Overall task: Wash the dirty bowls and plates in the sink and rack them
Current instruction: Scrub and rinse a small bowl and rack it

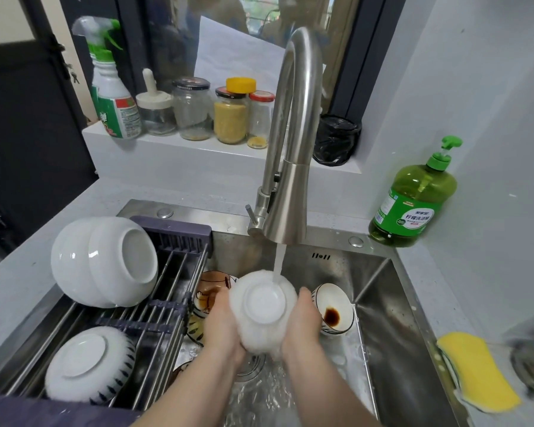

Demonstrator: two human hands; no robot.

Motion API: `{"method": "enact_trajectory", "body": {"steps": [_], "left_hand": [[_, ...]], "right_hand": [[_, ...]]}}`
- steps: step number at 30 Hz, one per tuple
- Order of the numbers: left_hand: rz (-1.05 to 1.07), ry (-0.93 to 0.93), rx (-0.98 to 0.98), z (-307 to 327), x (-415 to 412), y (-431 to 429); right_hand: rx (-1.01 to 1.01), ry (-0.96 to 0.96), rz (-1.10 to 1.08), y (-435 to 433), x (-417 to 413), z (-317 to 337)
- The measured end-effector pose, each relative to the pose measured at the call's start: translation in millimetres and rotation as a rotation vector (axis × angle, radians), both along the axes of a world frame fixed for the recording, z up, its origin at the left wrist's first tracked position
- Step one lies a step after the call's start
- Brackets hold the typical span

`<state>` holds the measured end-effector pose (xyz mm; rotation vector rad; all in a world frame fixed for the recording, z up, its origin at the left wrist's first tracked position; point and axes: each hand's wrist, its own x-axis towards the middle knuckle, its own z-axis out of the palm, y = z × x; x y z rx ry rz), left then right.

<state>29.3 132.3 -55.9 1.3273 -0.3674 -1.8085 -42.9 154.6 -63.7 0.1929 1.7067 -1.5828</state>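
Head view: the step in hand was rinsing. A bowl (264,306) sat upside down over the middle of the sink (383,303), foot ring up, directly under the tap (293,143). The stream (279,260) struck its upper rim. The left hand (221,329) and right hand (302,322) cupped it from either side, fingers curled round its wall, palms pressed to it. Its outline looked blurred, so it was probably being turned; whether suds clung to it could not be told.

The next move, by my judgement, called for lifting the bowl clear of the water, tipping it to drain, and setting it mouth-down in the free middle of the rack (167,272), between the pieces already there. Wet glazed ceramic is slippery, so a firm two-sided hold would help.

The rack was made of thin steel rods with dark plastic ends, laid across the sink's left part. On it leaned two smooth white bowls (105,260), nested, and nearer lay a striped bowl (88,365), inverted. Unwashed in the brushed-steel sink were a stained bowl (333,309) with a dark brown puddle, just right of the hands, and brown bowls (211,288) left of them. A soft yellow sponge (478,371) lay on the counter at right; a green soap bottle (413,201) stood behind.
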Motion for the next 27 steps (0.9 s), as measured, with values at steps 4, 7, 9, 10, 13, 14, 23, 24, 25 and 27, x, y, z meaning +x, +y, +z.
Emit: {"method": "enact_trajectory", "body": {"steps": [4, 7, 9, 10, 13, 14, 23, 24, 25, 27], "left_hand": [[0.019, -0.045, -0.064, 3.6, 6.7, -15.0], [-0.071, -0.422, -0.373, 7.2, 16.4, -24.5], [-0.227, -0.635, -0.671, 8.3, 27.0, -21.0], [-0.342, -0.721, -0.8, 6.7, 31.6, -18.6], [-0.601, -1.174, -1.276, -4.6, 43.6, -16.6], [-0.581, -1.267, -1.449, -9.4, 46.5, -17.0], [-0.395, -0.206, -0.211, -24.7, 28.9, -0.5], [-0.441, -0.038, -0.051, -25.8, 26.0, 5.6], [-0.469, 0.044, 0.019, -27.2, 24.4, 9.9], [-0.447, 0.012, 0.031, -30.2, 24.5, 12.7]], "right_hand": [[-0.031, -0.13, 0.076, -9.5, -0.4, 14.4], [-0.087, -0.244, 0.198, -8.5, 11.3, 9.8], [-0.118, -0.359, 0.325, -5.4, 5.2, 5.5], [-0.107, -0.401, 0.406, -2.2, -1.5, 5.7], [0.005, -0.406, 0.635, 2.1, -20.0, 7.8], [0.034, -0.402, 0.689, 3.3, -21.7, 9.5], [-0.149, 0.012, 0.399, 4.6, -8.3, -5.6], [-0.172, 0.064, 0.379, 3.8, -5.8, -6.9], [-0.174, 0.106, 0.372, 3.5, -3.1, -8.2], [-0.064, 0.223, 0.449, 7.6, -0.1, -11.1]]}}
